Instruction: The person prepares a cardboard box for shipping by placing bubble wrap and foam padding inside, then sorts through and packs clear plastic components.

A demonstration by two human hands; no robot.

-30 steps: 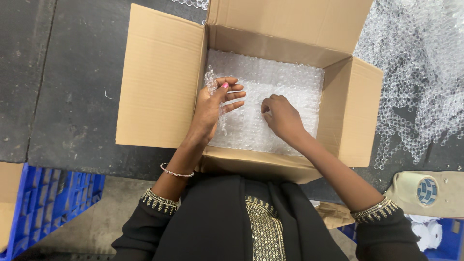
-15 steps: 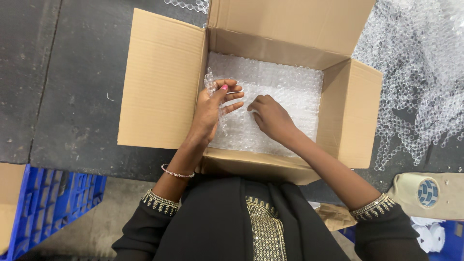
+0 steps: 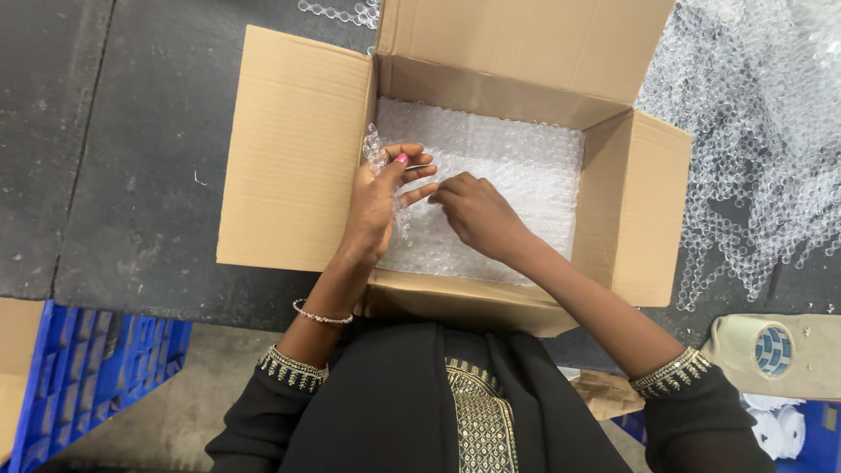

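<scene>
Bubble wrap [image 3: 491, 158] already lines the floor of the open cardboard box [image 3: 293, 149] near the table's front edge. Left hand [image 3: 377, 201] pinches the wrap's left edge, right hand [image 3: 477, 215] presses flat w/ fingertips close (nothing else packed yet). Flaps open, unsealed.

Clear bubble wrap [image 3: 499, 166] lines the open cardboard box [image 3: 298, 149] on the table

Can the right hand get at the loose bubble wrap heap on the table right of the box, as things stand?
Probably yes. The right hand is inside the cardboard box, on the bubble wrap lining. Only the box's low right flap lies between it and the loose bubble wrap heap; lifting over should do.
</scene>
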